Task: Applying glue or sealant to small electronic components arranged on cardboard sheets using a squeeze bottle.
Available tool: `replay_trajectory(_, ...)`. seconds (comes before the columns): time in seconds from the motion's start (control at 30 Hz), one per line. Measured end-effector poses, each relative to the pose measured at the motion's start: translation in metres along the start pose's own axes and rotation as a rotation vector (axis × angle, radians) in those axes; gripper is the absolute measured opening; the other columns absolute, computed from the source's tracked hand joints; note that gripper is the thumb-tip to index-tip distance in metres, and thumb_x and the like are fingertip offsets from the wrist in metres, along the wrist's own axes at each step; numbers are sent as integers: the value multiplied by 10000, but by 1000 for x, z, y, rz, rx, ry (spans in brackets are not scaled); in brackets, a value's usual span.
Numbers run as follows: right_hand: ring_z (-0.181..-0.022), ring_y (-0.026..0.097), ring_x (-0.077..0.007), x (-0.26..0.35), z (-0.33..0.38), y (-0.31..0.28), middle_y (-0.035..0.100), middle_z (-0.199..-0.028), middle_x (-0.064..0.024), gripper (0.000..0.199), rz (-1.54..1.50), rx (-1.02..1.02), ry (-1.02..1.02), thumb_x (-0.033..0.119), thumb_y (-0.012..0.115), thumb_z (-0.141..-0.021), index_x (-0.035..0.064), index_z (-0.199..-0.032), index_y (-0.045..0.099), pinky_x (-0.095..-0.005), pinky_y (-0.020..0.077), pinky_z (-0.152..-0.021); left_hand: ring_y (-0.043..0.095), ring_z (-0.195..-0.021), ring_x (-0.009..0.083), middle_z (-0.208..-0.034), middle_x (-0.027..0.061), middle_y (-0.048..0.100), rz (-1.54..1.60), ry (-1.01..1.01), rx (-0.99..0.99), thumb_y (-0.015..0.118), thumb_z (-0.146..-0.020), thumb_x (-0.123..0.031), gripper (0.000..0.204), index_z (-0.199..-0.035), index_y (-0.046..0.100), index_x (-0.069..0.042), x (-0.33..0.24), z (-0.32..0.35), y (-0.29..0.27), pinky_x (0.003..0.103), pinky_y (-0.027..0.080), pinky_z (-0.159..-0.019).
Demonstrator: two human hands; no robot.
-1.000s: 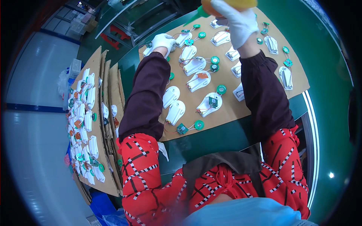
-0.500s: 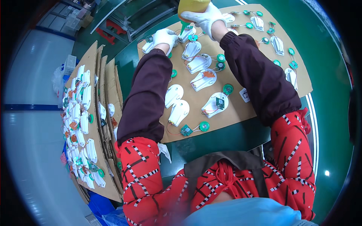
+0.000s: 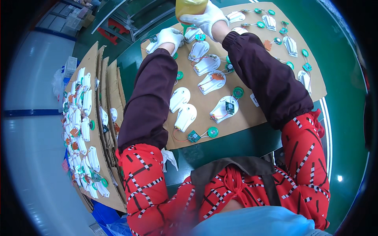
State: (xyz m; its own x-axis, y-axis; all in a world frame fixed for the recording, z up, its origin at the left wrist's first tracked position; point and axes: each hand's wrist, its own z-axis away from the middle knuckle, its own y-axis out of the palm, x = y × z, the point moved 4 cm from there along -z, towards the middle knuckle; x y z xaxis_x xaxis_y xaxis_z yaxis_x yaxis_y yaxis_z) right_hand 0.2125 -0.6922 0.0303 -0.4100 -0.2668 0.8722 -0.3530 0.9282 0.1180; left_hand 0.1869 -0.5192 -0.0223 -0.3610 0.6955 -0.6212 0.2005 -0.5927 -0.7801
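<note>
My right hand [image 3: 205, 19], in a white glove, grips a yellow squeeze bottle [image 3: 190, 8] whose green nozzle [image 3: 184, 27] points down. Just below the nozzle lies a white plastic casing [image 3: 191, 36] with a small green circuit board [image 3: 200, 37] beside it. My left hand [image 3: 170, 38], gloved too, is bent closed to the left of the nozzle; what its fingertips hold, if anything, is hidden. Next to that hand, another white casing [image 3: 151, 48] lies at the far left edge of the cardboard sheet [image 3: 244, 114].
More white casings [image 3: 212, 83] with wired green round parts [image 3: 238, 92] and boards are spread over the cardboard. At the left, upright cardboard sheets [image 3: 112, 84] stand beside a board crowded with casings [image 3: 86, 102]. A green table [image 3: 204, 151] lies beneath, and a metal frame [image 3: 138, 21] stands beyond.
Both my hands have shifted slightly left, the bottle moving with the right one. The nozzle tip has shifted left and now hangs over the left part of the same casing.
</note>
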Motion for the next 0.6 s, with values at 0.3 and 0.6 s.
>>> replay_trajectory(0.3,-1004,574,-194,10,6,-6,613,-1104,-88,716,86,22,-40,211,827,-597,58,-1214,497,-313,443,-901,678,-687,146,-802,80,699,-6,-26,-8,673,-767,-146,186,-929,706,-59,5,-4,0,255,523,-674)
replay_trajectory(0.6,-985,581,-191,12,8,-6,619,-1093,-92,705,94,41,32,240,838,-585,57,-1185,516,-315,451,-887,678,-685,151,-828,82,700,-79,41,-24,673,-757,-155,193,-929,712,-79,17,-16,0,254,522,-681)
